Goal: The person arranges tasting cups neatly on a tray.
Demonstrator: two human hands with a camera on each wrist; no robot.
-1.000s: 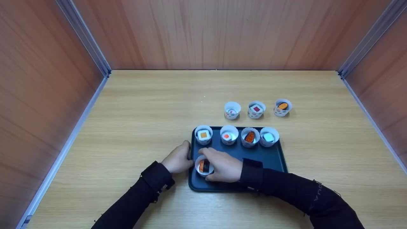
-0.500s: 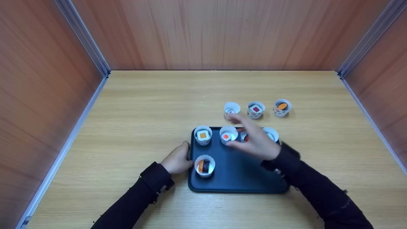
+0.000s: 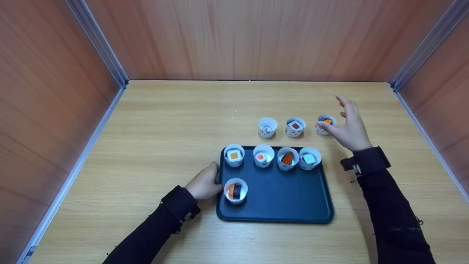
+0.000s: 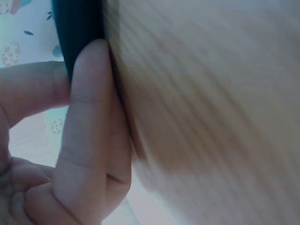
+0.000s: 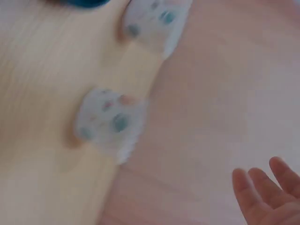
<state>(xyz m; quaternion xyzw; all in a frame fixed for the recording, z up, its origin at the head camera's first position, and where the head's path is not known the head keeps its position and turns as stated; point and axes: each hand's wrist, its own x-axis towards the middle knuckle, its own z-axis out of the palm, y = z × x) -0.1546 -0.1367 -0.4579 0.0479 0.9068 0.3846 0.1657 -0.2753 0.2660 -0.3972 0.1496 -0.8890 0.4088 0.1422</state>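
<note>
My left hand (image 3: 204,183) pinches the left rim of a dark tray (image 3: 278,198); in the left wrist view thumb and fingers (image 4: 89,103) lie on either side of that rim. On the tray, a paper cup with an orange and black sushi piece (image 3: 235,191) stands closest to this hand. My right hand (image 3: 350,128) reaches past the tray's back right corner, fingers spread and holding nothing. Its thumb overlaps a paper cup with an orange-topped piece (image 3: 321,129) in the head view; whether they touch I cannot tell. Patterned cup sides (image 5: 110,122) appear blurred in the right wrist view.
Several cups line the tray's back edge, among them one with a yellow-centred white piece (image 3: 234,155) and one with a pale green piece (image 3: 310,158). Behind the tray stand two more cups, one with a dark-red-centred piece (image 3: 295,127). Wooden panels (image 3: 249,40) enclose the table.
My right hand has let go of the cup at the tray's front left and swung back and right, over the tray, to the rightmost rear cup. The left hand stays on the rim.
</note>
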